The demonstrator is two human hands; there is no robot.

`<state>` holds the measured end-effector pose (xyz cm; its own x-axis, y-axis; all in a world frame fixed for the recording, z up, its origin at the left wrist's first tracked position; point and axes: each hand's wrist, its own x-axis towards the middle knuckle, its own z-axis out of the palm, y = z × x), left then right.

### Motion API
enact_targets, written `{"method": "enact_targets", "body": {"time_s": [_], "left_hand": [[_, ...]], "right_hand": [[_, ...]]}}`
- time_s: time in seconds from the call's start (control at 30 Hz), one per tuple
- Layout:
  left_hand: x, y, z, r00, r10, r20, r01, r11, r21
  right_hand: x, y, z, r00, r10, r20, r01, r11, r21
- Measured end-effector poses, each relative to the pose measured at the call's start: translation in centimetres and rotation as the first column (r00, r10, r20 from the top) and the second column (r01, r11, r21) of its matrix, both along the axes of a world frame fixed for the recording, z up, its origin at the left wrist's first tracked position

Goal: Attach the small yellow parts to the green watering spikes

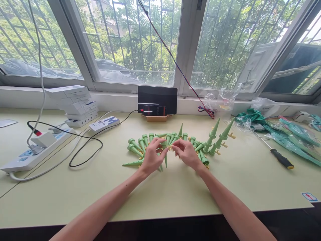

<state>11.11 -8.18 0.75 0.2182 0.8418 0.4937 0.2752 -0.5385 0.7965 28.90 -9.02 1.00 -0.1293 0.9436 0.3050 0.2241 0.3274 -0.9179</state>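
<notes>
My left hand [153,156] is closed around a green cone-shaped plastic spike [165,154] that points down toward me. My right hand [186,152] pinches a small yellowish part [170,147] at the spike's top end, fingertips of both hands nearly touching. Both hands hover over a row of several green spikes [140,145] lying on the pale green table [160,194]. To the right, stacked green spikes with yellow valves [218,139] lean up at an angle.
A phone on a stand [154,110] and a dark tablet [157,96] sit by the window sill. A power strip [32,150] with black cable, stacked white boxes [75,103], a screwdriver [282,158] and bags of green parts [288,137] lie around.
</notes>
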Motion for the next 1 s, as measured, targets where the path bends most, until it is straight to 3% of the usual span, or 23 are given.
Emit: {"method": "enact_targets", "body": {"time_s": [0.5, 0.8, 1.0], "left_hand": [[0.06, -0.36, 0.07, 0.999, -0.053, -0.002, 0.053, 0.998, -0.017], [-0.13, 0.37, -0.42, 0.998, -0.022, 0.059, 0.026, 0.998, -0.062], [-0.12, 0.1, -0.19, 0.999, -0.033, 0.016, 0.034, 0.999, -0.033]], "right_hand": [[-0.09, -0.19, 0.23, 0.986, -0.04, 0.164, 0.039, 0.999, 0.005], [0.2, -0.03, 0.33, 0.994, -0.004, 0.111, -0.004, 0.997, 0.073], [0.04, -0.1, 0.24, 0.988, -0.006, 0.155, -0.004, 0.998, 0.065]]}}
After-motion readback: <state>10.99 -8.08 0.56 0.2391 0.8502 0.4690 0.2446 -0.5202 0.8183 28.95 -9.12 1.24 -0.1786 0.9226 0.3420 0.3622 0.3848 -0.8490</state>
